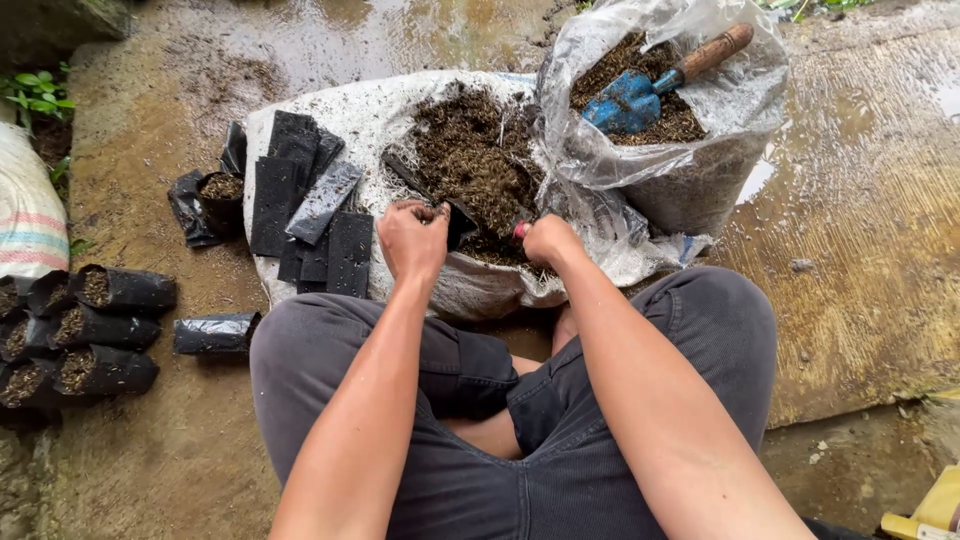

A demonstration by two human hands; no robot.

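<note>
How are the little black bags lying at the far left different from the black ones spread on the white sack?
The bags at the far left are filled: they bulge round and show dark soil at their open mouths. The ones on the white sack are empty, pressed flat like strips.
The filled bags lie on their sides, stacked on wet concrete; the flat ones overlap in a loose pile beside the soil heap.
Both are the same black plastic kind.

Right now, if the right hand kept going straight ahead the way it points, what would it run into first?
Probably the loose soil pile on the white sack, right ahead of the right hand; depth is uncertain.
</note>
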